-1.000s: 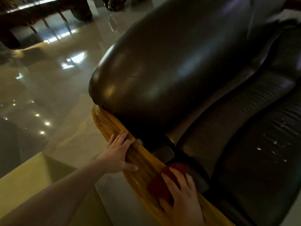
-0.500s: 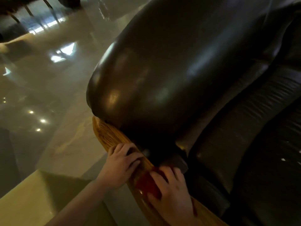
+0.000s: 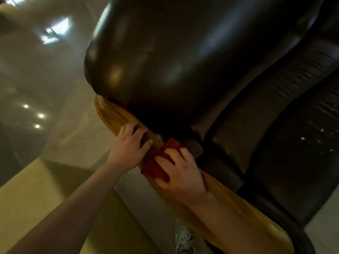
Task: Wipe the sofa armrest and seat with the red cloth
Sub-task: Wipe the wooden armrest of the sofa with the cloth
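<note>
A dark brown leather sofa fills the upper right, with its bulging back cushion point(image 3: 165, 57) and its seat point(image 3: 293, 143) to the right. A curved wooden armrest point(image 3: 113, 116) runs diagonally from centre left to bottom right. My right hand point(image 3: 183, 173) presses the red cloth point(image 3: 156, 165) flat on the armrest, fingers spread over it. My left hand point(image 3: 130, 147) rests on the wood just beyond the cloth, fingers curled over the armrest's edge, touching the cloth's side.
A glossy pale floor point(image 3: 45, 79) with light reflections lies to the left. A yellowish flat surface point(image 3: 36, 198) sits at the bottom left beside the armrest. A pale shoe point(image 3: 183, 239) shows below the armrest. White specks dot the seat point(image 3: 311, 136).
My right hand slid the red cloth up the armrest toward my left hand, which curled its fingers over the wood. The camera came closer and tilted.
</note>
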